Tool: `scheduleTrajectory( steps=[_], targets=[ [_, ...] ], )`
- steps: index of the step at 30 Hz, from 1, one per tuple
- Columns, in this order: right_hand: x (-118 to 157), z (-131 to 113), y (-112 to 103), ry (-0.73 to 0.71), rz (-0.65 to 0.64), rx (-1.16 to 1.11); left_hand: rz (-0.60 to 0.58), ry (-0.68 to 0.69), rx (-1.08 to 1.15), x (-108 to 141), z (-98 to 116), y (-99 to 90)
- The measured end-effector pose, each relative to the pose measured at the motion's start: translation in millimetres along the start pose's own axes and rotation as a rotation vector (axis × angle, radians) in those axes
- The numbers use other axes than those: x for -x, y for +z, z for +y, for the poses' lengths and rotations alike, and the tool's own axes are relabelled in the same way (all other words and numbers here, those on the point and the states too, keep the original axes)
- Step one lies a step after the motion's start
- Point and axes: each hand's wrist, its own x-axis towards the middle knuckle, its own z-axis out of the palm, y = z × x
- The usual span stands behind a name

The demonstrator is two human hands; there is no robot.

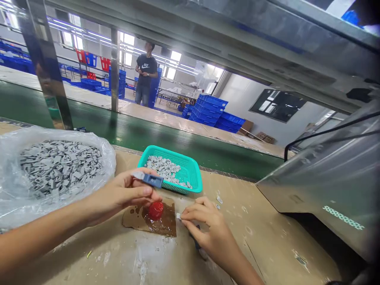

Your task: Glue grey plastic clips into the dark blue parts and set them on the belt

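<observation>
My left hand (124, 194) is shut on a small blue-and-grey plastic part (150, 179), held between thumb and fingers. Below it, a red rounded blob or cap (156, 210) sits on a brown, oil-stained piece of cardboard (133, 218). My right hand (209, 225) pinches a tiny white piece (178, 215) at the cardboard's right edge. A dark slim item (197, 242) shows under that hand, mostly hidden. A teal plastic basket (190, 171) holding grey parts stands just beyond my left hand.
A clear plastic bag (102, 152) of grey parts lies at left on the worktable (261, 245). Small white pieces (219, 202) lie right of my right hand. A steel hood (326, 186) stands at right. Beyond, a green conveyor (178, 148), blue crates (208, 111) and a standing person (146, 73).
</observation>
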Motion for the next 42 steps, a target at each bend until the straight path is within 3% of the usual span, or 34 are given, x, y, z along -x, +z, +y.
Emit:
scheduleTrajectory(
  steps=[3, 7, 11, 14, 20, 26, 33, 36, 39, 42],
  targets=[
    [-10.2, -9.4, -7.6, 0.034, 0.062, -0.149, 0.021, 0.045, -0.144, -0.7, -2.7, -2.4],
    [-25.3, -24.1, -9.7, 0.147, 0.217, -0.460, -0.062, 0.112, -0.320, 2.6, -7.3, -3.1],
    [-33.6, -36.7, -2.0, 0.251, 0.128, -0.708, -0.082, 0.128, -0.290, 7.8, -13.8, 2.1],
    [-34.7, -42.4, 3.7, 0.257, 0.088, -0.753, -0.111, 0.126, -0.265, 10.4, -14.8, 6.0],
    [-33.9, -49.9, 6.6, 0.197, 0.129, -0.644, -0.079, 0.093, -0.239, 12.5, -16.8, 8.5],
    [-30.3, -56.6, 12.7, 0.027, 0.105, -0.471, -0.053, 0.137, -0.191, 10.8, -18.7, 9.7],
    [-22.0, -59.7, 33.1, -0.078, 0.101, -0.436, 0.045, 0.030, 0.134, 5.5, -9.2, 11.3],
    [-22.7, -46.6, 26.3, -0.047, 0.174, -0.429, 0.079, 0.004, 0.108, 5.2, -3.0, 5.4],
    [-33.5, -17.9, 12.6, 0.024, 0.243, -0.341, 0.085, -0.030, 0.017, 5.0, -0.3, -1.8],
    [-57.7, 17.5, 2.6, 0.106, 0.093, -0.006, 0.065, -0.074, -0.040, 5.4, -2.3, -3.1]
  ],
)
